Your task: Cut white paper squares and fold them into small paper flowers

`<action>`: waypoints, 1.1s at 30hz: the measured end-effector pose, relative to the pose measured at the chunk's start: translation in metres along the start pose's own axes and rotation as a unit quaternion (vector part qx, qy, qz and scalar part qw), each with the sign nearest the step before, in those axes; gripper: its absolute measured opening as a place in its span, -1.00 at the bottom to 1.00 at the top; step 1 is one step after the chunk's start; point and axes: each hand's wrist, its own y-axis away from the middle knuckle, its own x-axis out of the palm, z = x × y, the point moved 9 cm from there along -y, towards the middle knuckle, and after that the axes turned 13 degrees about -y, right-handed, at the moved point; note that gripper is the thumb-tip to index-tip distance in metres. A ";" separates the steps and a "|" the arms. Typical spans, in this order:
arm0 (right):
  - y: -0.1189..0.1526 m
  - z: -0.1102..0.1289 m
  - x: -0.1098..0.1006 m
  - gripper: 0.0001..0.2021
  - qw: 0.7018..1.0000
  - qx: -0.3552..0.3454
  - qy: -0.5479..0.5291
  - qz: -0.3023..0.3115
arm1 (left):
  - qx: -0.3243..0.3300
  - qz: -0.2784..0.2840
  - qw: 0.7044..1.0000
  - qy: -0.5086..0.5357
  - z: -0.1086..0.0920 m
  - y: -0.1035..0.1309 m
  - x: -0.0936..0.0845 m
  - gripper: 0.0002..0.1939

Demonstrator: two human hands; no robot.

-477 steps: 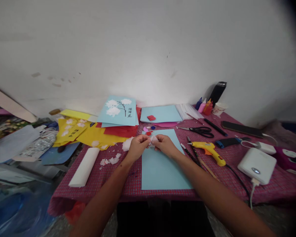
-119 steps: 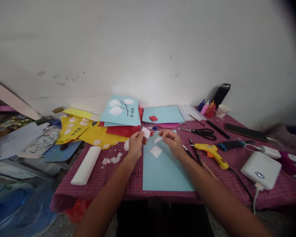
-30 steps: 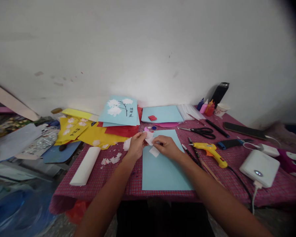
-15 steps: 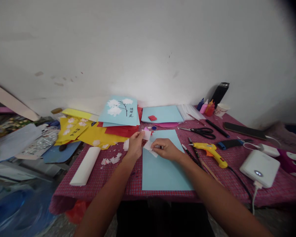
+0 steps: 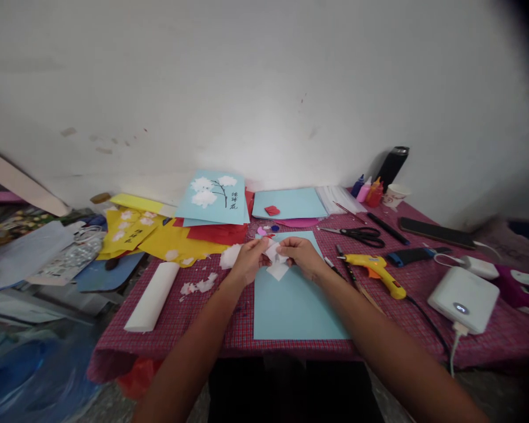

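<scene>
Between my two hands is a small piece of white paper [image 5: 273,251], pinched from both sides. My left hand [image 5: 250,258] grips its left edge, and my right hand [image 5: 300,254] has thumb and fingers closed on its right edge. Just below, another white paper square [image 5: 277,270] lies on the light blue sheet [image 5: 296,311]. To the left of my left hand rest a white paper piece [image 5: 230,257] and crumpled white scraps [image 5: 200,285]. A roll of white paper [image 5: 153,296] lies farther left.
On the right are black-handled scissors [image 5: 365,236], a yellow glue gun [image 5: 375,271] with its cord, and a white power bank [image 5: 465,301]. Finished blue cards [image 5: 214,197] and yellow sheets [image 5: 176,242] lie at the back left. A black bottle [image 5: 393,167] stands by the wall.
My right hand has moved up from the paper on the blue sheet to the piece in my left hand. Both hands now hold that piece together.
</scene>
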 end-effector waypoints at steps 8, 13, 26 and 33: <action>0.001 0.004 -0.003 -0.76 1.000 -0.013 -0.001 -0.023 | 0.043 -0.049 0.990 -0.125 -0.002 -0.003 -0.012 -0.74; -0.002 0.010 -0.016 -0.76 0.998 -0.041 0.000 -0.055 | 0.094 -0.126 0.945 -0.288 -0.011 -0.002 -0.031 -0.74; -0.003 0.009 -0.011 -0.76 0.997 -0.052 0.021 -0.044 | 0.184 -0.144 0.906 -0.353 -0.040 0.012 -0.016 -0.73; 0.000 0.012 -0.007 -0.75 0.996 -0.068 0.035 -0.042 | 0.076 0.000 0.988 -0.135 -0.012 0.003 0.006 -0.64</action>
